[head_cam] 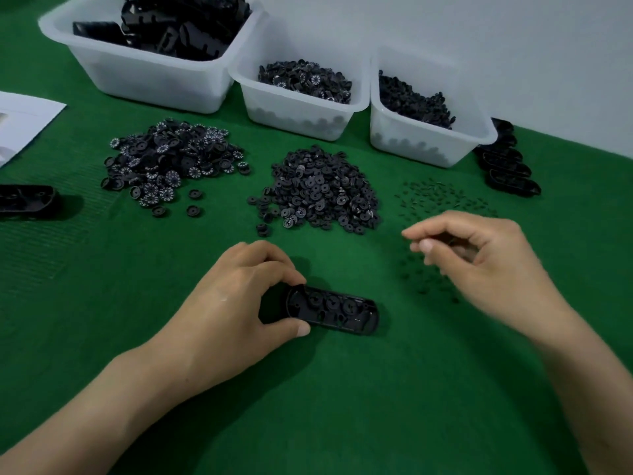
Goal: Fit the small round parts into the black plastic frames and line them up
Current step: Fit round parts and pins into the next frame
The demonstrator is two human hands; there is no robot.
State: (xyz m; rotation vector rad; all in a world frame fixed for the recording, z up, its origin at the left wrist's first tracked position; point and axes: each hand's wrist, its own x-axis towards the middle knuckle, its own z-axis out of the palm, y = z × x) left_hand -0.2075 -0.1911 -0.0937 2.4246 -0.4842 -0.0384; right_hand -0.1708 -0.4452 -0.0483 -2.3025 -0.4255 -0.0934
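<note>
I'm at a small assembly workstation: green-felt counter (342, 406), white bins (150, 80) of black parts along 12 o'clock, sorted heaps of round discs (322, 190) at center, finished frames (510, 173) stacked approx. 2 o'clock.

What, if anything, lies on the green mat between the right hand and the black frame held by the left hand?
Nothing visible. Bare mat separates the right hand from the frame; only the left hand grips the frame's far end.
</note>
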